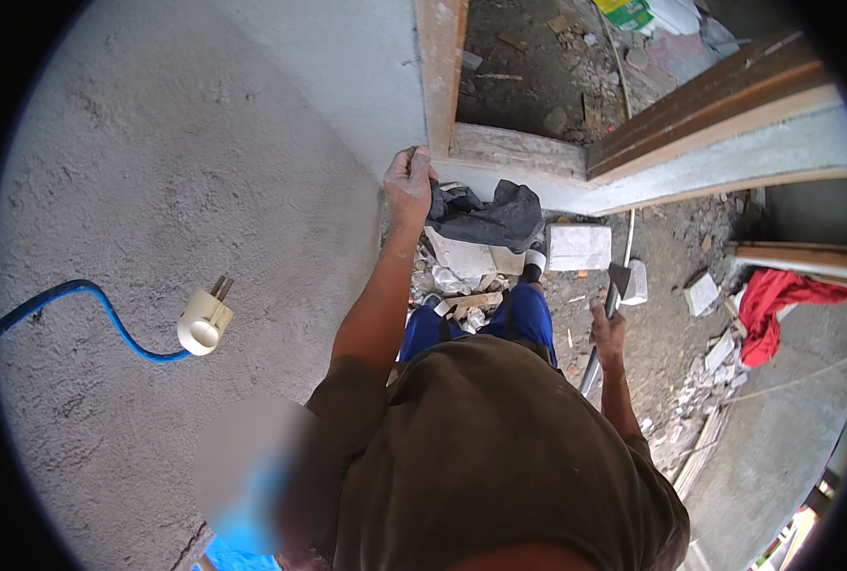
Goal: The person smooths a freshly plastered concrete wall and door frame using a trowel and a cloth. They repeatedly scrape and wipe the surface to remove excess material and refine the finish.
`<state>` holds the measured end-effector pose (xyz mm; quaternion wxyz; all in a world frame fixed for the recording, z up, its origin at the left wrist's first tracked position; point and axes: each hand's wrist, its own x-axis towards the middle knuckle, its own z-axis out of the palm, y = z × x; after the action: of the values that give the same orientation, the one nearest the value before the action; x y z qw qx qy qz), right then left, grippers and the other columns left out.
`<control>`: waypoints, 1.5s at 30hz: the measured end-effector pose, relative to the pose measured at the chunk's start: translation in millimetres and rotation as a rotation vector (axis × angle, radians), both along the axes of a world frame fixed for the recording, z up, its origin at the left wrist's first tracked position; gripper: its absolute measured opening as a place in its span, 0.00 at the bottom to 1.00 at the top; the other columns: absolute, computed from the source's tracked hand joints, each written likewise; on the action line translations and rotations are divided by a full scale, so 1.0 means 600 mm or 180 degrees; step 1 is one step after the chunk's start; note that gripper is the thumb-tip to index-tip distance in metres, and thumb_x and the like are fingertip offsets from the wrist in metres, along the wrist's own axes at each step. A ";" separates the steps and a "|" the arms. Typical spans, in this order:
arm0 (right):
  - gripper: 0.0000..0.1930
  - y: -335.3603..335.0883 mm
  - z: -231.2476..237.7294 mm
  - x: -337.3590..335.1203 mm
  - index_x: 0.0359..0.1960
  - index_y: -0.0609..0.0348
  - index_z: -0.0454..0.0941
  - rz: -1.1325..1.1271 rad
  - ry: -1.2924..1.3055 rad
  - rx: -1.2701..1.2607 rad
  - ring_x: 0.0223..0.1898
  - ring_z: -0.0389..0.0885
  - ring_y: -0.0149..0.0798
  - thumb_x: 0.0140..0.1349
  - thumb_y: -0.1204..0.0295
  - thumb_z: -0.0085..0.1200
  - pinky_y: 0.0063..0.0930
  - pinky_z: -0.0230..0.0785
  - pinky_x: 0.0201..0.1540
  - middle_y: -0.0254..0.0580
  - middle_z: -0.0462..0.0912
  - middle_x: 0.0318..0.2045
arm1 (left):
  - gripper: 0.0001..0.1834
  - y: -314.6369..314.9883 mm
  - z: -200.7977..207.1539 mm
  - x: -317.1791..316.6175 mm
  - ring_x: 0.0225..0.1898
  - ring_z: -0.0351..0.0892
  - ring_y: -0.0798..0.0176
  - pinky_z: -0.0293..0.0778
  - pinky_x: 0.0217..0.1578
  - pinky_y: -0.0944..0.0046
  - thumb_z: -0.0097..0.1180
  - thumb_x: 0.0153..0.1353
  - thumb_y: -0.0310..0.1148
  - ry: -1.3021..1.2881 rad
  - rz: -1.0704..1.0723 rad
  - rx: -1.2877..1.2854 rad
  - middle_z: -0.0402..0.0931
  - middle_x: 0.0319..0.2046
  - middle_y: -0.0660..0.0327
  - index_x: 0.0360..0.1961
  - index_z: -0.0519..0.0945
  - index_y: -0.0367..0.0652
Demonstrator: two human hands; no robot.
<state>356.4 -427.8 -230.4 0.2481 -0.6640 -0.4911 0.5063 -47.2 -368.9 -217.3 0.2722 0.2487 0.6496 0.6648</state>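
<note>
My left hand (409, 190) is raised to the wall corner beside the wooden door frame, its fingers curled closed. What they hold, if anything, is hidden. A crumpled black cloth or bag (490, 217) lies right beside that hand, over pale blocks; whether the fingers grip it I cannot make out. Lower and to the right, my right hand (608, 331) is wrapped round the handle of a hammer (619, 279). The hammer's dark wedge-shaped head points up and away from me, and its grey handle slants down toward my body.
A rough grey wall (204, 171) fills the left, with a white plug (206, 319) on a blue cable in front. The door frame (440, 76) has a raised sill (518, 150). Pale blocks (578, 247), rubble and a red cloth (776, 309) lie on the floor.
</note>
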 end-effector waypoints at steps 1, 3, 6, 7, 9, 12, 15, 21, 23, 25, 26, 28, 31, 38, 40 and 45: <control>0.21 -0.008 0.010 -0.019 0.33 0.59 0.74 -0.0023 0.0018 0.0170 0.10 0.60 0.20 0.64 0.50 0.52 0.18 0.53 0.12 0.23 0.61 0.10 | 0.14 -0.007 0.021 0.015 0.21 0.68 0.74 0.66 0.24 0.72 0.54 0.65 0.36 0.0017 -0.0096 0.0043 0.73 0.17 0.66 0.29 0.77 0.35; 0.36 -0.004 0.048 -0.079 0.53 0.66 0.72 0.0120 0.0425 0.0211 0.09 0.60 0.21 0.67 0.41 0.36 0.18 0.53 0.12 0.26 0.65 0.11 | 0.13 -0.032 0.040 0.040 0.22 0.68 0.75 0.66 0.25 0.72 0.55 0.64 0.37 0.0033 -0.0235 0.0062 0.73 0.18 0.66 0.30 0.77 0.36; 0.42 0.010 0.091 -0.171 0.58 0.70 0.68 0.0240 0.0735 0.0252 0.11 0.65 0.24 0.62 0.37 0.39 0.21 0.59 0.13 0.34 0.72 0.18 | 0.13 -0.074 0.052 0.075 0.23 0.68 0.76 0.66 0.27 0.73 0.57 0.63 0.37 0.0062 -0.0379 0.0007 0.73 0.20 0.67 0.34 0.78 0.35; 0.44 0.011 0.098 -0.190 0.57 0.70 0.69 0.0319 0.0657 0.0073 0.12 0.67 0.24 0.59 0.35 0.42 0.20 0.60 0.14 0.35 0.74 0.21 | 0.13 -0.088 0.058 0.090 0.24 0.68 0.75 0.66 0.27 0.74 0.57 0.63 0.37 0.0125 -0.0375 -0.0010 0.73 0.20 0.67 0.34 0.78 0.35; 0.40 0.013 0.083 -0.216 0.55 0.68 0.72 0.0727 0.0843 0.0025 0.17 0.71 0.27 0.56 0.40 0.51 0.22 0.65 0.21 0.36 0.75 0.23 | 0.12 -0.108 0.062 0.107 0.23 0.68 0.75 0.66 0.27 0.73 0.58 0.63 0.36 0.0090 -0.0376 0.0069 0.74 0.20 0.67 0.33 0.78 0.35; 0.28 0.002 0.045 -0.254 0.46 0.67 0.76 0.1321 0.0678 0.0140 0.21 0.71 0.27 0.56 0.52 0.58 0.25 0.66 0.26 0.35 0.75 0.23 | 0.10 -0.132 0.065 0.137 0.24 0.69 0.76 0.66 0.27 0.74 0.59 0.62 0.34 -0.0254 -0.0454 0.0069 0.74 0.21 0.67 0.31 0.78 0.36; 0.17 -0.003 0.042 -0.274 0.37 0.68 0.78 0.1829 0.0477 -0.0237 0.24 0.68 0.26 0.54 0.64 0.60 0.26 0.65 0.28 0.33 0.73 0.22 | 0.10 -0.140 0.039 0.144 0.25 0.70 0.75 0.67 0.28 0.73 0.58 0.62 0.33 -0.0139 -0.0440 0.0255 0.75 0.23 0.66 0.32 0.78 0.36; 0.10 0.000 0.043 -0.242 0.32 0.67 0.76 0.1359 0.0550 0.0050 0.25 0.66 0.24 0.55 0.71 0.56 0.24 0.63 0.26 0.29 0.71 0.21 | 0.12 -0.191 0.077 0.159 0.27 0.73 0.69 0.71 0.30 0.67 0.48 0.67 0.31 0.0941 -0.1680 0.0663 0.77 0.25 0.59 0.33 0.77 0.32; 0.11 0.002 0.055 -0.225 0.31 0.67 0.75 0.1042 0.0642 0.0222 0.24 0.68 0.29 0.54 0.69 0.56 0.27 0.64 0.27 0.36 0.72 0.20 | 0.12 -0.201 0.042 0.193 0.26 0.74 0.69 0.71 0.29 0.66 0.48 0.67 0.31 0.0692 -0.2530 -0.0143 0.77 0.24 0.57 0.32 0.76 0.32; 0.12 0.015 0.071 -0.193 0.32 0.68 0.76 0.0906 0.0199 0.0309 0.24 0.73 0.36 0.52 0.69 0.55 0.32 0.68 0.30 0.48 0.76 0.20 | 0.12 -0.186 -0.005 0.198 0.28 0.80 0.53 0.74 0.32 0.56 0.49 0.64 0.34 0.1427 -0.3196 -0.0992 0.78 0.26 0.46 0.35 0.77 0.33; 0.13 0.022 0.071 -0.174 0.32 0.68 0.76 0.0908 -0.0025 0.0323 0.23 0.75 0.39 0.53 0.67 0.56 0.35 0.68 0.30 0.50 0.76 0.20 | 0.13 -0.175 -0.029 0.199 0.30 0.80 0.48 0.74 0.34 0.53 0.49 0.63 0.35 0.1818 -0.3421 -0.1212 0.78 0.27 0.43 0.37 0.77 0.34; 0.14 0.031 0.063 -0.131 0.32 0.68 0.76 0.0757 -0.0111 0.0275 0.23 0.75 0.40 0.53 0.66 0.57 0.36 0.69 0.30 0.51 0.76 0.20 | 0.18 -0.143 -0.009 0.218 0.38 0.76 0.33 0.72 0.41 0.44 0.51 0.60 0.39 0.2354 -0.3832 -0.1783 0.77 0.33 0.37 0.42 0.75 0.34; 0.13 0.047 0.040 -0.065 0.30 0.65 0.77 0.0582 -0.0400 0.0431 0.23 0.69 0.29 0.55 0.66 0.60 0.29 0.65 0.27 0.38 0.73 0.18 | 0.26 -0.075 0.055 0.261 0.44 0.77 0.39 0.73 0.44 0.46 0.56 0.58 0.44 0.3502 -0.4168 -0.1914 0.77 0.42 0.40 0.49 0.70 0.33; 0.16 0.124 0.072 0.034 0.29 0.66 0.77 0.0305 -0.0271 0.0940 0.24 0.70 0.31 0.53 0.63 0.63 0.30 0.65 0.29 0.39 0.74 0.20 | 0.27 0.049 0.127 0.355 0.44 0.78 0.43 0.71 0.46 0.48 0.57 0.58 0.46 0.4264 -0.4549 -0.2011 0.78 0.41 0.45 0.49 0.69 0.34; 0.15 0.158 0.077 0.072 0.29 0.65 0.77 0.0309 -0.0191 0.1092 0.24 0.70 0.30 0.53 0.63 0.63 0.30 0.65 0.29 0.40 0.74 0.20 | 0.25 0.075 0.138 0.374 0.44 0.78 0.45 0.70 0.44 0.48 0.54 0.60 0.46 0.4466 -0.4485 -0.1764 0.79 0.37 0.47 0.49 0.71 0.35; 0.14 0.230 0.074 0.169 0.28 0.66 0.76 0.0167 0.0446 0.0847 0.22 0.69 0.30 0.54 0.64 0.61 0.31 0.65 0.27 0.39 0.73 0.19 | 0.13 0.119 0.182 0.451 0.40 0.78 0.52 0.64 0.48 0.56 0.50 0.60 0.36 0.5171 -0.4876 -0.1884 0.81 0.28 0.50 0.31 0.82 0.39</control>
<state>457.7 -289.5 -186.1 0.3542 -0.5753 -0.5525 0.4881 223.4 -297.7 -108.3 0.1537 0.8585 0.4425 -0.2088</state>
